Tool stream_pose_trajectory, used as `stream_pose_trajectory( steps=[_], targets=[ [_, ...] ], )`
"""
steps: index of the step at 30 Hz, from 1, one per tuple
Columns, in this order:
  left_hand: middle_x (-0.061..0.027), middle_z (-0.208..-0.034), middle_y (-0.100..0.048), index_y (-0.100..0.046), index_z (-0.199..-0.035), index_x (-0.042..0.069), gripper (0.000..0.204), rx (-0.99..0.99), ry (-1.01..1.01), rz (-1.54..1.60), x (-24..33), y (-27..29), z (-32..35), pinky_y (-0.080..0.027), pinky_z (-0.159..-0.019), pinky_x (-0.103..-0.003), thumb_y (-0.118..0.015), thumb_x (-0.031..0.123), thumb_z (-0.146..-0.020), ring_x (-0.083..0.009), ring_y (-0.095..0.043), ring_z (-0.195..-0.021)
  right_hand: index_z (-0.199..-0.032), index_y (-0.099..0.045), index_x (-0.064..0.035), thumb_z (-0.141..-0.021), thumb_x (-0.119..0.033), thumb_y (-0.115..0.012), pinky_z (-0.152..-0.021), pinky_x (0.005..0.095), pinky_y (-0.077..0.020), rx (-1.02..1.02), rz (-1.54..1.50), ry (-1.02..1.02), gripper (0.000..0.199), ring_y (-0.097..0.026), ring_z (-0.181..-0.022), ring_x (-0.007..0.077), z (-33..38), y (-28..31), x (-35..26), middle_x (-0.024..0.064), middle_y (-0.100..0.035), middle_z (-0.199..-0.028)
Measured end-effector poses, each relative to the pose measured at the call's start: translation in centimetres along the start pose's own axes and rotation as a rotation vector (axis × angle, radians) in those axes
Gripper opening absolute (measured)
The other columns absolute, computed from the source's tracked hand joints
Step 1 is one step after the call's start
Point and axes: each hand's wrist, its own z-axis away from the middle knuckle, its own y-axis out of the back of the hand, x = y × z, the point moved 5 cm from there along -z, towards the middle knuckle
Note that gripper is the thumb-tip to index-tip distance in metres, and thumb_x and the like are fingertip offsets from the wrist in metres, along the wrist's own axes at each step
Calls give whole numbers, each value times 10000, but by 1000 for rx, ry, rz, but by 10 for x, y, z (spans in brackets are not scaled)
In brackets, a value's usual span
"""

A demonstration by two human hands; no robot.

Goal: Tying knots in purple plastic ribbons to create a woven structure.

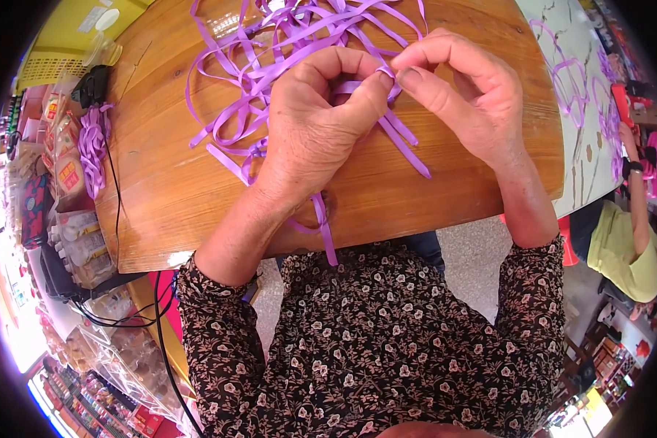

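Item: purple ribbon strip (405, 150), over wooden table (168, 182). L hand (317, 128) & R hand (463, 95) both pinch it; fold best kept taut, fingertips close.

A wooden table (168, 197) is filling the upper middle of the frame, speckled grey floor (467, 255) showing below it, daylight glaring at the lower left

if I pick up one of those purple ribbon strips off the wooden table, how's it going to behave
Probably floppy: the purple ribbon strips curl and loop loosely over the wooden table. Likely very light, since one end dangles off the edge. They overlap, so lifting one may drag its neighbours.
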Motion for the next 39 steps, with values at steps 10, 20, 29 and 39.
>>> stream_pose_trajectory(
  steps=[10, 20, 29, 39],
  targets=[
    [41, -798, -570, -605, -900, 16, 104, -32, -44, 4, 2, -4, 1, -343, -533, -140, -635, 82, -825, 3, -462, -663, -857, -608, 15, -819, 1, -600, -693, 207, -407, -2, -24, -186, 41, -517, -778, 65, 3, 1, 3, 4, -583, -827],
    [27, -723, -514, -584, -944, 12, 131, -192, 66, 463, -5, -10, 2, -286, -539, -205, -602, 103, -851, -72, -380, -593, -903, -600, -1, -846, -52, -590, -721, 185, -409, -92, -612, -428, 78, -503, -804, 41, 4, -2, 18, -19, -567, -838],
    [50, -667, -425, -580, -943, 9, 136, -156, 64, 477, -3, -9, 1, -240, -523, -217, -578, 122, -868, -59, -299, -576, -965, -589, 45, -809, 98, -568, -762, 253, -437, 10, 11, 174, 167, -545, -848, 154, -1, 3, -8, 75, -584, -900],
    [10, -741, -573, -614, -942, 12, 118, -223, 26, 538, -6, -8, -1, -320, -492, -174, -622, 79, -845, -36, -420, -559, -922, -626, 26, -725, 79, -663, -692, 266, -450, -29, 155, 340, 207, -565, -800, 189, -3, 8, -18, 91, -600, -863]
  ],
)
